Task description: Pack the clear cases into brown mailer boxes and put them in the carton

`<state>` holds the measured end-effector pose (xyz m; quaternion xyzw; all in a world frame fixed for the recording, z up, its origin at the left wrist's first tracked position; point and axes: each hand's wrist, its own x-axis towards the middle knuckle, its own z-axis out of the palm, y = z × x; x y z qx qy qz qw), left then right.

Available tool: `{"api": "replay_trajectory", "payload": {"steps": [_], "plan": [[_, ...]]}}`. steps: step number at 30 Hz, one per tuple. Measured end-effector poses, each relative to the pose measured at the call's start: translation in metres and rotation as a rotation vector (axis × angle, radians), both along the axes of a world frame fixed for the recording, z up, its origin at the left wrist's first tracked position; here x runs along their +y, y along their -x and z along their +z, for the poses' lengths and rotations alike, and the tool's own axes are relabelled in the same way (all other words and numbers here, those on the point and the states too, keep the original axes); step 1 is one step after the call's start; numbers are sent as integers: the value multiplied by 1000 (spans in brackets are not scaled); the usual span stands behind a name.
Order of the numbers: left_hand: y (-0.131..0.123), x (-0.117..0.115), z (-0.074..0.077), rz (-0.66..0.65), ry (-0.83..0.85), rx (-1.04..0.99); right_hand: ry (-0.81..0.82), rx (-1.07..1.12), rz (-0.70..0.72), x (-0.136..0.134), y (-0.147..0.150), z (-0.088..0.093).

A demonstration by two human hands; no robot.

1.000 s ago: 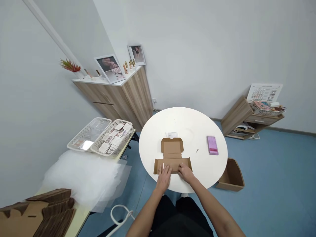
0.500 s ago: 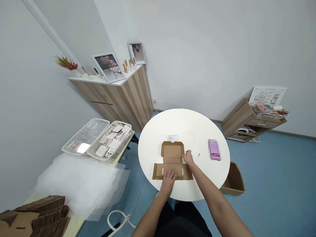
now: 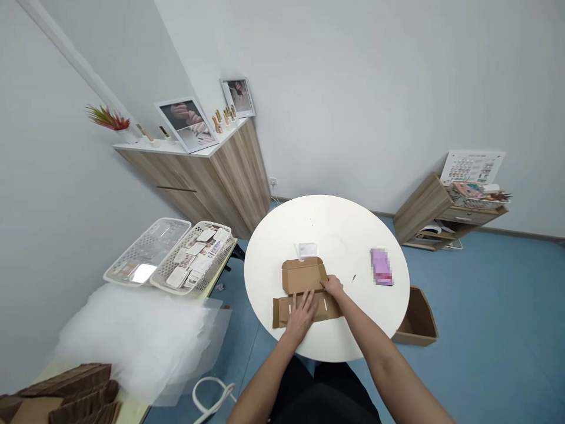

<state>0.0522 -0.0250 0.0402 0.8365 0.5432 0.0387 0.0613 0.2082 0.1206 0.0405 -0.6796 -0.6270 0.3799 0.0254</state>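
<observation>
- Left hand (image 3: 302,316): open, palm flat on the unfolded cardboard mailer box (image 3: 304,277), which lies near the edge of the round white table (image 3: 326,227).
- Right hand (image 3: 333,287): curled at the box's edge; grip cannot be told.
- Surface: pixelated pink packet (image 3: 382,266) right of the box.
- Room: blue floor (image 3: 498,294), wood cabinet (image 3: 233,188), plastic basket of cards (image 3: 194,256) at left.

The left hand (image 3: 302,315) presses flat on a flattened cardboard box (image 3: 302,275), the right hand (image 3: 332,287) at its fold, with a pink packet (image 3: 382,267) to the right on the round table (image 3: 326,215).
</observation>
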Motion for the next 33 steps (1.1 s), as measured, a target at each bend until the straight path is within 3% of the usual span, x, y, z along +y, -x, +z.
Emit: {"api": "replay_trajectory", "payload": {"steps": [4, 10, 14, 16, 20, 28, 33], "plan": [[2, 18, 2, 146, 65, 32, -11, -82, 6, -5, 1, 5], [1, 21, -14, 222, 139, 28, -63, -59, 17, -16, -4, 14], [1, 15, -18, 218, 129, 1, -131, 60, -187, -30, -27, 13], [2, 12, -19, 210, 114, -23, -64, 69, -258, -38, -41, 10], [2, 10, -22, 208, 73, -57, 92, 119, -252, -56, -58, 3], [0, 16, -22, 261, 94, -36, 194, 253, -280, -75, -44, 13], [-1, 18, -19, 292, 105, -38, 171, 180, -189, -80, -27, 23]]}}
